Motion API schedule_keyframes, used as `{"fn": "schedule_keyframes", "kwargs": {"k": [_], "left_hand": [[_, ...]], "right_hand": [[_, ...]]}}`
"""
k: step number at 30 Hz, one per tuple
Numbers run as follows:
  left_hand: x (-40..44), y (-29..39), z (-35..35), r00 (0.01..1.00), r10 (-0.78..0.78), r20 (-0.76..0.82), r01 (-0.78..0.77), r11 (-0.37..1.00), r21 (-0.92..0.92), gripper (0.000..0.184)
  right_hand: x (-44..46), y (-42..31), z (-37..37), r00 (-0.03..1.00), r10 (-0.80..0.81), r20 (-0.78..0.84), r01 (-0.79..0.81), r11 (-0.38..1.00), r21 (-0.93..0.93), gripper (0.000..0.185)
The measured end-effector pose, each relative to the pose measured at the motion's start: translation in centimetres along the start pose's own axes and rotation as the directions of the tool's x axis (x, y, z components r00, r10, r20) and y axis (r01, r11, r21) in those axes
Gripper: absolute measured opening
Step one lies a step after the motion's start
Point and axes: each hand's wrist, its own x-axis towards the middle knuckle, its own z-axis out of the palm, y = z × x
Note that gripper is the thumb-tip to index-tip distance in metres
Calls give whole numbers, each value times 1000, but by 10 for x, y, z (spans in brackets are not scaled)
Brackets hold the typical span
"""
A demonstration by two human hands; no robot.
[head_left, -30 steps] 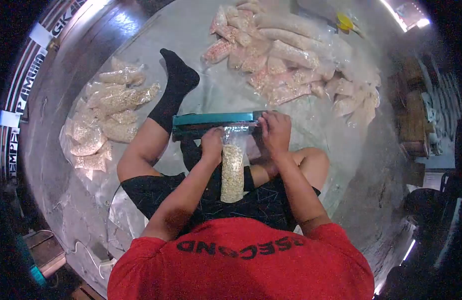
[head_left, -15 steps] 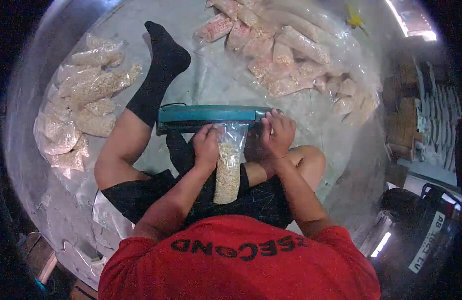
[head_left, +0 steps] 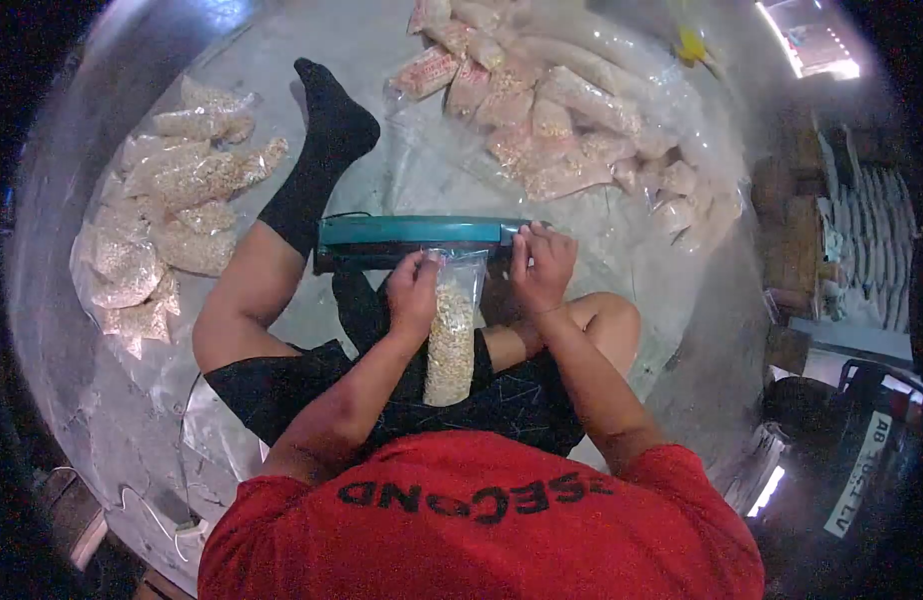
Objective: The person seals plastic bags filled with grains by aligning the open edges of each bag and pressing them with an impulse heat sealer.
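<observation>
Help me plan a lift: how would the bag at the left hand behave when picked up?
The bag would probably keep its column shape below, where pale pieces pack it plump. Its top would likely flop, being flat, unfilled film. The shiny plastic may feel slippery.

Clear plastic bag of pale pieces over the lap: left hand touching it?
Touching. In the head view, the left hand pinches the clear bag by its top left corner.

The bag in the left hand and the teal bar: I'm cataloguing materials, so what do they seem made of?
Bag: likely thin, glossy, clear plastic film, by its see-through walls and glints near the top.
Teal bar: hard and smooth, painted metal or plastic; its even colour leaves that open.
</observation>
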Motion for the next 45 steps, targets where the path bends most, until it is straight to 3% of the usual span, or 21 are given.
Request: {"fn": "schedule_keyframes", "kwargs": {"k": [2,6,11,13,15,18,19,21,23,27,29,33,35,36,37,38,39,42,43,44,45], "left_hand": [[1,-8,-3,1000,-14,0,14,994,106,21],[4,-7,-5,998,-4,58,3,1000,23,21],[14,-20,-2,1000,19,-21,-17,993,120,28],[19,-25,-5,999,27,-28,-22,986,164,28],[16,-20,-3,999,41,-17,-37,978,204,29],[5,3,1,998,-57,19,56,997,58,29],[6,-1,-2,992,-98,75,102,994,-44,28],[8,0,-6,982,-130,135,149,979,-138,27],[5,5,-9,934,-270,235,324,917,-232,24],[-8,11,-6,835,-280,474,418,882,-216,21],[-26,25,4,959,-111,260,133,989,-69,17],[-56,46,-22,976,11,217,-22,998,51,13],[-68,47,-46,988,93,127,-110,985,135,30],[-94,91,-45,994,42,97,-31,993,-117,16],[-95,104,-67,949,306,81,-315,935,163,17],[-74,110,-101,929,345,132,-362,924,128,20],[-70,135,-118,898,437,47,-435,867,245,21],[-60,240,-161,686,691,-229,-561,702,438,29],[-67,274,-148,649,710,-274,-526,679,513,36],[-41,279,-173,562,777,-284,-618,623,480,35],[-46,292,-162,460,849,-258,-539,498,679,31]], "right_hand": [[2,-4,-3,1000,-4,-31,5,1000,21,17],[3,-10,-13,1000,3,-13,-3,1000,3,14],[19,-25,-37,996,65,67,-67,998,23,17],[34,-36,-58,997,-34,-74,39,997,66,19],[42,-43,-76,997,-54,-49,57,996,66,26],[45,-46,-100,995,-99,3,98,988,116,54],[32,-41,-110,996,-94,-6,94,988,120,54],[-8,-26,-136,1000,31,8,-30,997,-75,63],[-66,-6,-148,944,233,233,-152,936,-318,53],[-88,-5,-173,878,337,341,-297,941,-165,44],[-81,-8,-174,887,330,322,-310,944,-113,36],[-75,-2,-167,844,341,415,-336,938,-86,38],[-74,9,-164,832,383,401,-379,921,-92,38],[-72,18,-166,827,425,370,-413,903,-113,38],[-64,30,-165,762,478,436,-507,860,-54,39],[-58,45,-167,692,523,498,-603,798,-1,41],[-53,60,-169,698,572,431,-646,762,36,42],[-45,148,-155,635,694,340,-769,613,184,42],[-48,189,-137,559,777,289,-829,527,188,42],[-52,224,-123,478,843,248,-876,438,201,42],[-55,243,-117,529,846,64,-847,521,112,39]]}}
